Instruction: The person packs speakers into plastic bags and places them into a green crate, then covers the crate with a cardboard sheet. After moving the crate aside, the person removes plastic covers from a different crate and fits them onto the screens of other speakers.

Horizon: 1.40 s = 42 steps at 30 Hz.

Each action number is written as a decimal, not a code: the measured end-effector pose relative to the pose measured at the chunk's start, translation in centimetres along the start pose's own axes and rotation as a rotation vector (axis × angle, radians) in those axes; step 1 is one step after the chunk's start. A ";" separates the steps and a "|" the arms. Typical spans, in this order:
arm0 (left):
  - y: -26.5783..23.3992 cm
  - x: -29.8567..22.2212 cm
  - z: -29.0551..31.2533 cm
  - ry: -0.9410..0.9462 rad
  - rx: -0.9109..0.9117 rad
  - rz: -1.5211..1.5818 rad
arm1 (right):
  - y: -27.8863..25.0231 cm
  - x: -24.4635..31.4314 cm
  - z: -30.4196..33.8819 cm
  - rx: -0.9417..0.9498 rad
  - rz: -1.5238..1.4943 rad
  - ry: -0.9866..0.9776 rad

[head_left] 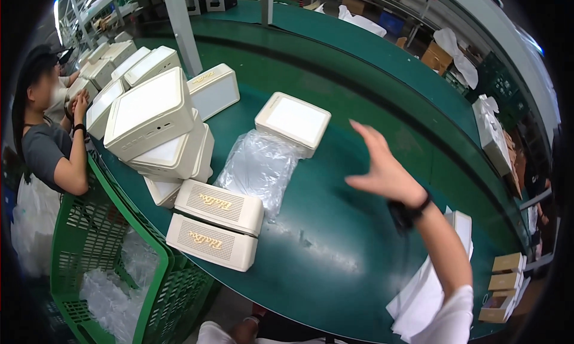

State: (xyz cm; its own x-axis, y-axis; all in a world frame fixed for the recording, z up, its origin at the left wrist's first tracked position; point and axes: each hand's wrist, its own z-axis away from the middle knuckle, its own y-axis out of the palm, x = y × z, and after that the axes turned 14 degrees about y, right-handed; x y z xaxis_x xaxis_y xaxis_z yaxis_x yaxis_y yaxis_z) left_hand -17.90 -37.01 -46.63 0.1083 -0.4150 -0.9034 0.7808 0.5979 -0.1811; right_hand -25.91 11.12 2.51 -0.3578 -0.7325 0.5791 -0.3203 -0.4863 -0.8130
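Nothing in my R hand (387, 173), fingers spread; can't tell re L hand. Cream speaker (294, 119), upper ctr of frame, abuts clear plastic bag (257, 167); tugging that might drag it.

**Your right hand (385, 172) spread over the green counter (326, 242)**

You have thumb and fingers wide apart, right of the clear plastic bag (258, 170). A cream box with a white panel (297, 120) meets the bag's far end. Left of the bag you see a stack of cream boxes (149, 113); at its near left, two boxes with gold script (206, 241) sit side by side. White sheets (412, 305) lie well to its right.
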 end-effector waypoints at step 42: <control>23.1 -49.2 10.0 1.601 0.793 -0.660 | 8.5 2.5 62.4 -1.318 -1.718 0.374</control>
State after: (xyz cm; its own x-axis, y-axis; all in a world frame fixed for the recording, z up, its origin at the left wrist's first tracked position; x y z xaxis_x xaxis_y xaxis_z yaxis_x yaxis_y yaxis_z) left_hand 0.98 -9.61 -2.52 -0.5098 0.7987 -0.3198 0.5666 0.0321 -0.8233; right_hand 25.20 -24.60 -6.71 0.7918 0.1091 0.6009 -0.6070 0.2495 0.7545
